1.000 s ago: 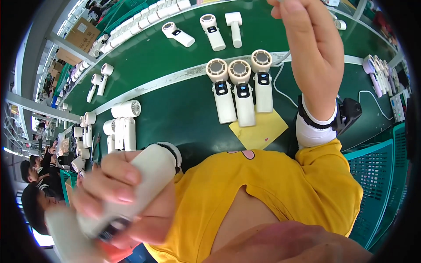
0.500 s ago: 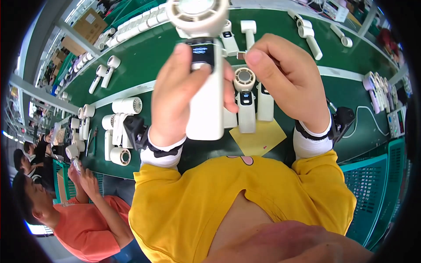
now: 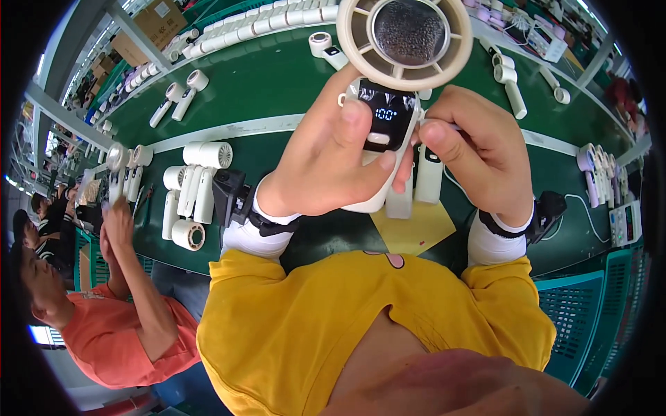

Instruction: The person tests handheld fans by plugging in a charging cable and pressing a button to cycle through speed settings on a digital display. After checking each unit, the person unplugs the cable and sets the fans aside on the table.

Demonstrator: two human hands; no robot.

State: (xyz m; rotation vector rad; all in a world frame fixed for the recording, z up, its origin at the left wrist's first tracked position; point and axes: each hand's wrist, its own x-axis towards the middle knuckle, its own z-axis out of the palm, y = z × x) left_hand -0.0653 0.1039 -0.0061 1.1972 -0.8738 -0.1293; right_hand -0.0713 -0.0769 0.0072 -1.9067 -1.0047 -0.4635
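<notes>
A white handheld fan [image 3: 383, 125] is held up close in my left hand [image 3: 316, 156]. Its round, ringed head points up, and a black display on the handle is lit. My left thumb lies beside the display, with the fingers wrapped behind the handle. At the fan's right side my right hand [image 3: 485, 152] is closed in a pinch on a cable plug, mostly covered by the fingers. A white cable [image 3: 455, 184] runs down behind this hand. Below, another white fan [image 3: 429, 179] lies partly over a yellow paper [image 3: 416, 232].
Several white fans [image 3: 198, 191] are grouped on the green table to the left. Others lie on the far strip [image 3: 510, 90]. To the right stand lilac and white fans [image 3: 593, 170] and a small meter box [image 3: 624, 223]. A co-worker in an orange shirt [image 3: 128, 333] sits at left.
My left hand has moved the fan up and right and turned its face toward me. The right hand, with the plug, now meets the fan's side. The co-worker's hands have risen.
</notes>
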